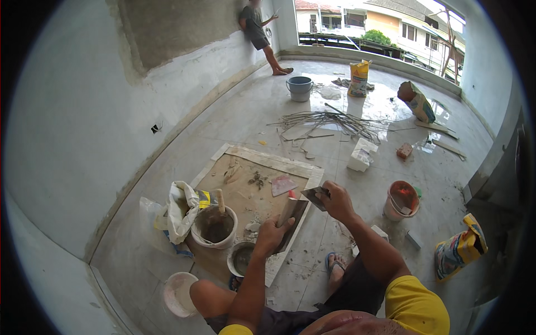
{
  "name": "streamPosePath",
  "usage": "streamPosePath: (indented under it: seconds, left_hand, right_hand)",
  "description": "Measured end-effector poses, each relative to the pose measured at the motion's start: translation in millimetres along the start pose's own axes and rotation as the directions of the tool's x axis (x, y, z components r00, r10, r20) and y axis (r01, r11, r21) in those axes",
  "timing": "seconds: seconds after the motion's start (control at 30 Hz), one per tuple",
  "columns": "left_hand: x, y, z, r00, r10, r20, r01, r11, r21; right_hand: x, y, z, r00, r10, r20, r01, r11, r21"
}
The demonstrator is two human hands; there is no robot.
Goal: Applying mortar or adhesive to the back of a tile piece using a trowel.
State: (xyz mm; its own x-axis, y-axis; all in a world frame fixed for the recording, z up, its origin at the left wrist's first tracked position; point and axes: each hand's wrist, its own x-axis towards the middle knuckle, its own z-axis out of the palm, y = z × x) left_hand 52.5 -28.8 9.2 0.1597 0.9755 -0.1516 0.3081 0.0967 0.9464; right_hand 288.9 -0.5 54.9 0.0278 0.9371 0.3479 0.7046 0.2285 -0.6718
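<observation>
- Tan flat board with a raised, pale frame (273,160) lies on the grey tiled floor; places below are relative to it.
- Over the board's right edge, the left hand (271,237) is closed around a dark, flat trowel with a long pale grip (294,222).
- Near the board's far right corner, the right hand (338,202) grasps a broad, dark metal scraper (314,197). Its blade is close to the trowel's far end; I cannot tell whether they touch.
- The pose suggests working one blade against the other: a low angle, light pressure and strokes leading away from the left fingers should do well, over the board to catch crumbs.
- Left of that edge, a white bucket with a dark grey inside (220,243) and a small, round grey bowl (241,258) crowd the left forearm.
- Right of the board, the gap before the reddish-orange bucket (402,201) gives the right elbow more room; the raised frame could catch a low blade.
</observation>
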Motion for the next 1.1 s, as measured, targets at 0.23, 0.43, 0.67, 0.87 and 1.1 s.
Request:
streamPosePath:
  seconds: [0.23, 0.43, 0.67, 0.87, 1.1]
  left_hand:
    - [-1.5, -4.0, -2.0, 0.998, 0.062, 0.021, -0.063, 0.997, 0.037]
    - [-0.8, -0.2, -1.2, 0.997, 0.071, 0.032, -0.073, 0.995, 0.063]
    - [-3.0, 8.0, 0.8, 0.997, 0.057, 0.052, -0.063, 0.991, 0.118]
    - [-4.4, 14.3, 2.0, 0.996, 0.071, 0.062, -0.08, 0.986, 0.149]
    - [-4.7, 13.2, 2.8, 0.994, 0.086, 0.072, -0.095, 0.985, 0.144]
  right_hand:
    - [-10.3, -1.5, 0.5, 0.992, -0.116, 0.044, 0.116, 0.993, 0.015]
    - [-8.6, -1.1, 1.1, 0.984, -0.167, 0.061, 0.166, 0.986, 0.021]
    - [-11.2, 1.2, 4.8, 0.97, -0.216, 0.108, 0.212, 0.976, 0.044]
    - [-13.1, 0.6, 6.1, 0.963, -0.21, 0.17, 0.21, 0.977, 0.019]
    - [-13.9, -0.3, 7.3, 0.956, -0.249, 0.155, 0.245, 0.968, 0.047]
